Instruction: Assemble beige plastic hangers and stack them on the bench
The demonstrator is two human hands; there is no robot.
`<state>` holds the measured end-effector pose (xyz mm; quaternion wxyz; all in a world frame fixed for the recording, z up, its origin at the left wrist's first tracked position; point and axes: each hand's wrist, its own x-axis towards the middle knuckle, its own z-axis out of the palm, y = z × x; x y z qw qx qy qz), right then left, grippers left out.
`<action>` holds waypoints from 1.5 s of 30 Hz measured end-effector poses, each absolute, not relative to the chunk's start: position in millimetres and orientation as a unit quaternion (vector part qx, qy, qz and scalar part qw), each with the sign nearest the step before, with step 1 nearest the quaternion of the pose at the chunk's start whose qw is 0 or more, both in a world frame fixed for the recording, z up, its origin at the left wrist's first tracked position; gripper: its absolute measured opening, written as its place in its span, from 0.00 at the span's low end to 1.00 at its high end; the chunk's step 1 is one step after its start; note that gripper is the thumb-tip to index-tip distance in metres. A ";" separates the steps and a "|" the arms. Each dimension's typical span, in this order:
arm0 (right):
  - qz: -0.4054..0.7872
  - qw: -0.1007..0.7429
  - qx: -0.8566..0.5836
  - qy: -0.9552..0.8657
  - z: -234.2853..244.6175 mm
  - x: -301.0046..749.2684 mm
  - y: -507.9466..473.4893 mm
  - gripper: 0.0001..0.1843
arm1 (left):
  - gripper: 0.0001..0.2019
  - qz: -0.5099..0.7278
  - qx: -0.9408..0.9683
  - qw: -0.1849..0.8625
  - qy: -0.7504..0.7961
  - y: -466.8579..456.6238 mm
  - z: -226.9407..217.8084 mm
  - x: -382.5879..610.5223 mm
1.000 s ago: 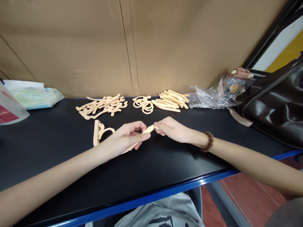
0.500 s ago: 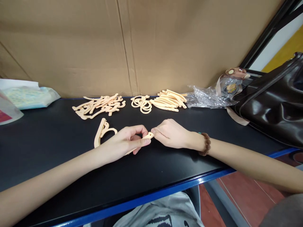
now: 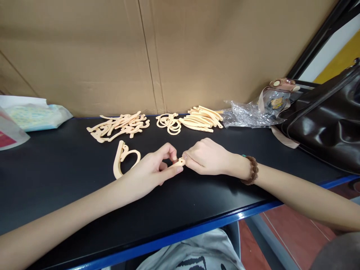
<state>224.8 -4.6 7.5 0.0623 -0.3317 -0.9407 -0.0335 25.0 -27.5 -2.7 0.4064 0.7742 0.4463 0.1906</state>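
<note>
My left hand pinches a beige plastic hanger piece between thumb and fingers. A small hole shows at its rounded end; the rest is mostly hidden by the hand. Against that end, my right hand is closed, knuckles up. Whatever its fingertips grip is out of sight. To the left of my left hand lies a folded beige hanger with a curved arm and a large ring-shaped hook, partly covered by the hand and forearm.
Along the back of the black table lie a pile of hooked beige pieces, several ring pieces and a bundle of long strips. Clear plastic wrap and a dark bag are at right, a soft pack at left.
Both hands have shifted slightly right together with the piece between them, and more of the folded hanger's ring shows. The grip looks the same.
</note>
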 end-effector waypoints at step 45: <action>0.084 0.164 -0.335 -0.924 -2.4 225.4 -0.9 0.19 | 0.13 0.200 0.809 0.320 0.451 -33.0 -4.5 30.4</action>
